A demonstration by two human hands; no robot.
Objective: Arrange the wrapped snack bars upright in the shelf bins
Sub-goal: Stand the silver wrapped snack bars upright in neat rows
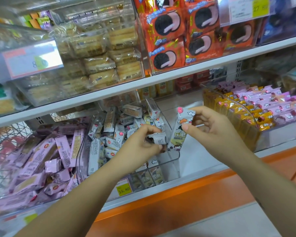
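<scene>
Wrapped snack bar (181,129) in a white cartoon wrapper, held nearly upright by the right grip (210,124): thumb and fingertips pinching its upper part, the longer lower part hanging free below the grip. A second bar (159,138) of the same white kind pinched in the left grip (140,144), fingers curled round it, just to the left of the first bar. Both grips closed on their bars, neither one open.

Behind and below the left grip, the clear middle bin (173,161), with many white bars (109,127) in a loose heap, tilted every way. Under the left wrist, at the front of this bin, a few standing bars (148,178), apparently on end. Cannot tell whether the bar in the right grip hangs inside the right wall of the bin or just outside it. Well to the left of the left grip, pink bars (50,159) in their own bin, also in disorder. Well to the right of the right grip, yellow bars (232,115) in tidy rows.

Step in hand, as a judgement: taking bars out of the heap and turning them on end, ready for placing. Most of the white heap not yet sorted, so probably early in the work.

Next, probably: lower the right grip's bar on end into the free-looking front space below both grips, close beside the standing ones. Release only with support from a neighbour or the wall, given the risk of tipping for a thin bar alone. Then the same for the bar in the left grip.
</scene>
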